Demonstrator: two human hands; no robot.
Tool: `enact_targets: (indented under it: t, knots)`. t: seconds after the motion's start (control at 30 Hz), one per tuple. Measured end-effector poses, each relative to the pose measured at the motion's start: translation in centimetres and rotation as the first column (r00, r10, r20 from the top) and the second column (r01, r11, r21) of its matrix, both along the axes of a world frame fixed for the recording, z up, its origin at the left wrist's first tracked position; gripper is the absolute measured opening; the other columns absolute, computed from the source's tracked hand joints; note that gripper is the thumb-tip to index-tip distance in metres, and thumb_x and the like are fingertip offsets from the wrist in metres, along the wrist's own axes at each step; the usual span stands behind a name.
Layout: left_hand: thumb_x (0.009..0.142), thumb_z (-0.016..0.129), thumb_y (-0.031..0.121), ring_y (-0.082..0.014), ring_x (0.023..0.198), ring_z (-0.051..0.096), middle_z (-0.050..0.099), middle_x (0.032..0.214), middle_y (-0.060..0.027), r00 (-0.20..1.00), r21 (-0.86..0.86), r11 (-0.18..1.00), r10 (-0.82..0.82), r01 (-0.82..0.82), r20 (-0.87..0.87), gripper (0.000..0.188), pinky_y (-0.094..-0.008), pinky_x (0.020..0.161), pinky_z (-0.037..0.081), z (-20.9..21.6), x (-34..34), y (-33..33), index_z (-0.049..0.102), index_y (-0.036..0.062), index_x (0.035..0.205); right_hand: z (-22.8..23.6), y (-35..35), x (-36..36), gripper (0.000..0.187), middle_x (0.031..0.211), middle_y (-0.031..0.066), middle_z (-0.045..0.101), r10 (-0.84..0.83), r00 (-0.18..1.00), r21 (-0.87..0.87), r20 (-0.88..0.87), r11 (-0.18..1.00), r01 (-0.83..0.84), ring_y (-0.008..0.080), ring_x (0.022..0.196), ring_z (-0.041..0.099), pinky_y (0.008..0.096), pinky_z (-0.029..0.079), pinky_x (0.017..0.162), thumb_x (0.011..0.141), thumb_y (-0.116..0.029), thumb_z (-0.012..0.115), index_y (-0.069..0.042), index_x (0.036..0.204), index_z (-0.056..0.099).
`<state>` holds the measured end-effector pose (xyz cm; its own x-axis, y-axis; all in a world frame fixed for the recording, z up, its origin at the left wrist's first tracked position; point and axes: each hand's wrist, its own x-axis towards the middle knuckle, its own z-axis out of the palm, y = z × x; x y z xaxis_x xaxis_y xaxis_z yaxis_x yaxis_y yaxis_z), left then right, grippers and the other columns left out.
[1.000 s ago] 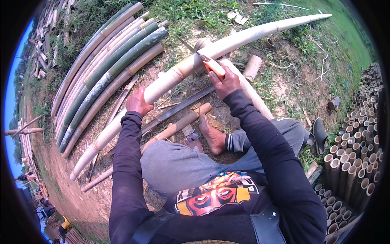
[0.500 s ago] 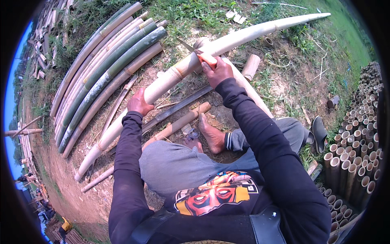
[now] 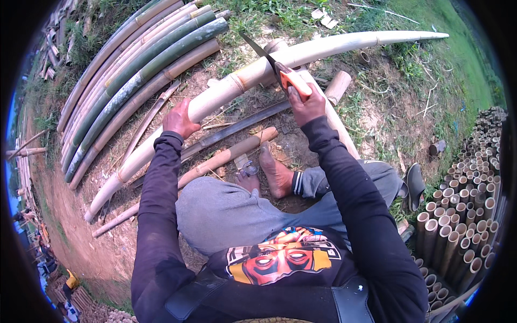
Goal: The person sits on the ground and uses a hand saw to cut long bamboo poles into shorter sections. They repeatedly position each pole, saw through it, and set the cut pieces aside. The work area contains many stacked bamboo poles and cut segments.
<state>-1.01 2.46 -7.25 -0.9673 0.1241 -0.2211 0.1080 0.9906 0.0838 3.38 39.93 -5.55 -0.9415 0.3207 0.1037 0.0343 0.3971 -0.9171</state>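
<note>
My left hand (image 3: 181,119), at 10 o'clock, is clamped over a pale bamboo pole (image 3: 215,96), thumb toward the near side. My right hand (image 3: 307,103), at 1 o'clock, is closed round the orange handle of a handsaw (image 3: 280,71). Dark blade slants up toward 12 o'clock and crosses the pole just beyond a node; whether the teeth are biting, I can't tell.

The pole lies across in front of me, from between 8 and 9 o'clock to its narrow tip at 2. Another pale bamboo length (image 3: 336,121) angles under the saw side toward my knee. Short bamboo piece (image 3: 338,87) beside it, between 1 and 2.

Nearer in, a dark bamboo strip (image 3: 237,129) and a thinner tan pole (image 3: 231,155) lie on the ground, the tan one close by my bare foot (image 3: 277,173).

Farther out at 10 o'clock: a row of green and tan bamboo poles (image 3: 142,83), side by side. Sandal (image 3: 415,185) at 3 o'clock. Between 3 and 4, a mass of upright bamboo tubes (image 3: 452,231), cut ends up. Small at 8 o'clock, a person in yellow (image 3: 71,280).
</note>
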Motion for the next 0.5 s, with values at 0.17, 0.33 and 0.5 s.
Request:
enact_targets:
  t: [0.17,0.33,0.5]
  knots:
    - [0.069,0.092,0.033,-0.0355,0.119,0.07,0.068,0.132,-0.0146,1.0,-0.013,1.0,0.008,-0.008,0.002,0.091,-0.0471,0.102,0.058,0.6,-0.4,0.1,0.052,0.0144,0.149,-1.6,1.7,4.7,0.029,0.083,0.0184,0.075,0.084,0.988,0.065,-0.133,0.995,-0.076,0.0276,0.078,0.078,0.0388,0.058,0.07,0.097,-0.023,0.078,-0.001,0.111,0.068]
    - [0.069,0.091,0.031,-0.0352,0.118,0.071,0.068,0.132,-0.0136,1.0,-0.011,1.0,0.017,-0.017,0.013,0.086,-0.0477,0.101,0.058,-0.4,-0.3,-0.4,0.053,0.0148,0.144,1.4,5.5,20.8,0.022,0.098,0.0109,0.078,0.016,0.998,-0.097,-0.063,0.995,-0.022,0.0165,0.087,0.076,0.0315,0.059,0.079,0.096,-0.007,0.078,0.003,0.114,0.068]
    - [0.069,0.091,0.03,-0.0366,0.116,0.072,0.07,0.129,-0.0137,0.999,0.016,1.0,0.015,-0.016,0.029,0.085,-0.0476,0.099,0.059,-0.2,-0.4,-0.3,0.054,0.0144,0.144,-2.1,1.8,6.6,0.026,0.086,0.0124,0.075,0.017,0.999,-0.031,-0.041,0.999,-0.018,0.016,0.077,0.074,0.0328,0.057,0.069,0.096,-0.015,0.081,0.001,0.112,0.068]
